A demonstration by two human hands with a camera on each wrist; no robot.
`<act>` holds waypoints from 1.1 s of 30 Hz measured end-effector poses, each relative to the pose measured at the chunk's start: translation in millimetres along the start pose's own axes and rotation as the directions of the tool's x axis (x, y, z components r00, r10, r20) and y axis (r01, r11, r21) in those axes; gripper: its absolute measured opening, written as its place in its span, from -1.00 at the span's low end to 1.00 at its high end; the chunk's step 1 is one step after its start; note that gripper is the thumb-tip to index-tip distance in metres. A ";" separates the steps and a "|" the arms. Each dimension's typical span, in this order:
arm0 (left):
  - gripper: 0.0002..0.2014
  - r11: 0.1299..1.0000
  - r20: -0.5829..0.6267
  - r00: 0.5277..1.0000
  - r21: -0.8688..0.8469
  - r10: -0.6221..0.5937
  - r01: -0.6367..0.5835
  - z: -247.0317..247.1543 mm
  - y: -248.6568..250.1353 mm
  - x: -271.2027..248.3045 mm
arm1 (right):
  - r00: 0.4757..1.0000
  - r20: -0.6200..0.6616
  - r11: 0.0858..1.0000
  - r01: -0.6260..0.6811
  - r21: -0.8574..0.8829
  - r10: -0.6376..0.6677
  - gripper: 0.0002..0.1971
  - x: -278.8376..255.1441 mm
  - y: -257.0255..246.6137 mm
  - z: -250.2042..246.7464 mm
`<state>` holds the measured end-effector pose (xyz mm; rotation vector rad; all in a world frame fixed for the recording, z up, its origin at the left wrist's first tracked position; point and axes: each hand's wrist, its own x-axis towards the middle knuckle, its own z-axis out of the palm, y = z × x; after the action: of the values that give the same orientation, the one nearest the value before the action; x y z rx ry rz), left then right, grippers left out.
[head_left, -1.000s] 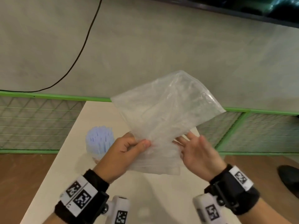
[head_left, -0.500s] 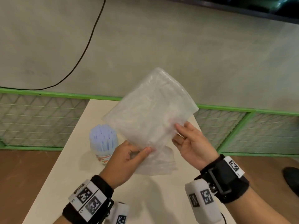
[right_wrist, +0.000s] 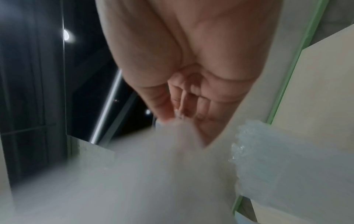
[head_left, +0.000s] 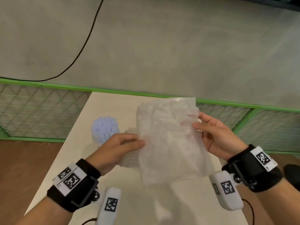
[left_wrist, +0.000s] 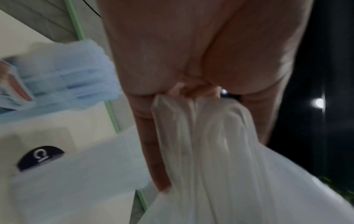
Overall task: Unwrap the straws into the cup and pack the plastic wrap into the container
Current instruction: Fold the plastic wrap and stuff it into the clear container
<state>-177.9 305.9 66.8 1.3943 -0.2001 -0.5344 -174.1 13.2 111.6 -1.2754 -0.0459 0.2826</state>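
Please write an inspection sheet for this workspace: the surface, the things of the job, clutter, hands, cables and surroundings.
Surface: pale table, bare at its far edge.
Job's things: plastic wrap held up above the table; blue straws standing in a cup; container only partly seen, blurred.
Clutter: nothing seen.
Hands: left hand pinches the wrap's left edge; right hand pinches its right edge.
Cables: black cable on the wall.
Surroundings: green mesh fence, grey wall, brown floor.

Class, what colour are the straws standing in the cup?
Pale blue straws, shown best in the head view.

One plastic wrap [head_left: 170, 140], one cup [head_left: 103, 129]
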 end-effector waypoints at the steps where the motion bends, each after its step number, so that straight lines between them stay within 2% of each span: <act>1: -0.79 0.999 -0.027 0.999 0.004 0.039 -0.039 5.1 3.6 1.5 | 1.000 0.014 1.000 0.017 -0.006 -0.017 -0.62 -1.0 -0.4 -0.5; 5: -0.82 0.978 -0.163 0.967 0.106 0.197 -0.182 7.1 10.8 2.1 | 0.989 0.125 0.984 -0.059 -0.169 0.080 -0.18 -5.6 -0.7 -7.4; 7: -0.87 0.950 -0.197 0.945 0.228 0.261 -0.215 5.4 14.8 1.9 | 0.984 0.133 0.973 -0.088 -0.215 0.118 -0.18 -7.0 -1.2 -9.1; 9: -0.87 0.908 -0.178 0.932 0.343 0.315 -0.241 5.7 18.5 1.7 | 0.990 0.095 0.964 -0.073 -0.257 0.100 -0.28 -6.7 -1.4 -7.0; 12: -0.85 0.889 -0.157 0.925 0.371 0.345 -0.269 5.1 23.4 2.2 | 0.998 0.038 0.956 -0.036 -0.292 0.049 -0.44 -4.1 -0.8 -5.2; 16: -0.82 0.943 -0.162 0.942 0.211 0.293 -0.257 1.0 25.4 1.6 | 0.999 0.037 0.973 0.009 -0.229 -0.001 -0.65 -3.4 -2.3 -6.2; 19: -0.68 0.967 -0.139 0.957 0.064 0.255 -0.248 0.6 22.3 1.9 | 0.996 0.055 0.977 0.078 -0.198 -0.068 -0.70 -2.1 -0.8 -5.3; 21: -0.69 0.968 -0.122 0.961 -0.022 0.247 -0.251 0.4 21.6 2.3 | 0.991 0.040 0.977 0.132 -0.169 -0.127 -0.71 -1.8 -1.5 -3.6; 23: -0.77 0.969 -0.113 0.964 -0.029 0.241 -0.245 1.3 22.1 2.3 | 0.982 0.057 0.967 0.186 -0.175 -0.179 -0.79 -2.9 -4.9 -3.3; 25: -0.75 0.978 -0.119 0.972 -0.019 0.204 -0.207 3.6 23.1 1.4 | 0.970 0.149 0.948 0.222 -0.227 -0.191 -0.83 -5.3 -9.6 -1.0; 27: -0.68 0.987 -0.136 0.979 -0.036 0.150 -0.156 4.0 22.0 1.7 | 0.954 0.212 0.915 0.270 -0.300 -0.212 -0.68 -6.5 -13.2 1.9; 29: -0.77 0.986 -0.129 0.987 -0.120 0.099 -0.115 4.5 19.9 1.6 | 0.943 0.229 0.889 0.309 -0.338 -0.241 -0.52 -7.7 -16.8 5.4; 31: -0.63 0.974 -0.143 0.989 -0.217 0.038 -0.069 2.3 15.7 0.8 | 0.928 0.243 0.867 0.355 -0.348 -0.282 -0.51 -8.7 -20.7 6.6; 33: -0.49 0.974 -0.149 0.989 -0.227 -0.021 -0.014 0.3 11.6 -2.0 | 0.918 0.231 0.857 0.387 -0.341 -0.322 -0.36 -8.7 -24.5 3.5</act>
<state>-177.0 307.5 78.5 1.2051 -0.0130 -0.4375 -178.7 8.1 137.0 -1.5971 -0.4990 0.0556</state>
